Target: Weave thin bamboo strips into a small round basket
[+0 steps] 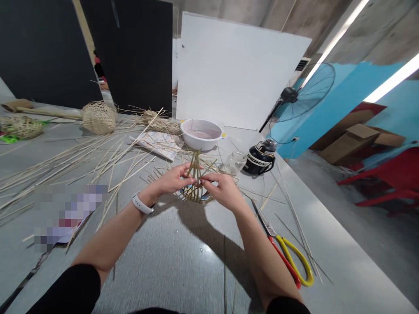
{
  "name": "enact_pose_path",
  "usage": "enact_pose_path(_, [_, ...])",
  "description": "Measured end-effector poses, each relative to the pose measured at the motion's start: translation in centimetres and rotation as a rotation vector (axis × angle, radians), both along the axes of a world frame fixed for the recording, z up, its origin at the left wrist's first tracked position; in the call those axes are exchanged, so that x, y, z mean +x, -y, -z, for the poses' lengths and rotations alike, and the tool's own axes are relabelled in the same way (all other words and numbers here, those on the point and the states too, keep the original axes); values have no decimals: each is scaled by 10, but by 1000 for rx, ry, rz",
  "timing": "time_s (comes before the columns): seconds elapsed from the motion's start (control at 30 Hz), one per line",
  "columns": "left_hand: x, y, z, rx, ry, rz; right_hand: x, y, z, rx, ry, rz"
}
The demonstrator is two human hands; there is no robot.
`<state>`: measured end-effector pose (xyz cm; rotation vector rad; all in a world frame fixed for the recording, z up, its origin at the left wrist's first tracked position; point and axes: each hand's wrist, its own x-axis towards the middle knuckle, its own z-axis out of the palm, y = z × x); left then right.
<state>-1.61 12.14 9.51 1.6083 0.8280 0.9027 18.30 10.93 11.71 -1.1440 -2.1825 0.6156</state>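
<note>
1 woven basket [195, 195] stands between left-hand fingers [187, 181] and right-hand fingers [210, 177].

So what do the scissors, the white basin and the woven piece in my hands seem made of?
Woven piece: probably bamboo or cane, matte, in thin greenish-brown strips. Scissors: likely steel blades, greyish sheen; red and yellow handles, perhaps plastic-coated. Basin: probably plastic, smooth and evenly coloured.

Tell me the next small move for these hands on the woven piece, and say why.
I'd probably have the right hand draw one leaning strip inward while the left hand steadies the woven piece: most strips rise into a bunch, this one slants off to the right, and both hands' fingers are already at the work.
</note>
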Motion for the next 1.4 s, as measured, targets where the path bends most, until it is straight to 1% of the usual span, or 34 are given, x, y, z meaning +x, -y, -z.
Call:
enact_pose_path(0.13, [2, -3, 4, 1, 49, -8, -1, -2, 3, -52, -47, -4])
enact_pose_path(0.3, [4, -5, 9, 118, 37, -49, -2, -2, 4, -85, -87, 13])
enact_pose_path(0.4, [3, -6, 10, 155, 25, -49, -4, -3, 6, -87, -137, 90])
enact_pose_path(0.5, [2, -7, 11, 158, -1, -48, -8, -5, 10, -49, -221, 202])
enact_pose_path(0.6, [2, -8, 12, 157, -10, -56, -11, -4, 13, 26, -313, 199])
enact_pose_path(0.67, [2, -8, 12, 111, 26, -40, -12, -4, 14, 44, -326, 198])
enact_pose_path(0.73, [2, -7, 10, 56, 63, -39, -11, -4, 15, 46, -316, 221])
enact_pose_path(0.8, [1, -7, 6, 24, 81, -67, -9, -6, 16, 62, -317, 231])
enact_pose_path(0.93, [-5, -5, -5, -14, 90, -152, -7, -7, 18, 119, -353, 223])
enact_pose_path(1.03, [-13, -5, -11, -11, 117, -186, -8, -4, 15, 159, -370, 221])
enact_pose_path(1.13, [-18, -5, -14, 24, 155, -177, -8, 0, 10, 191, -403, 218])
enact_pose_path(1.27, [-18, -3, -17, -4, 151, -107, -6, 1, 6, 135, -453, 244])
enact_pose_path(1.33, [-18, -1, -20, 1, 150, -121, -5, 1, 5, 121, -451, 259])
enact_pose_path(1.4, [-19, -1, -22, 20, 175, -167, -5, 1, 5, 163, -435, 267])
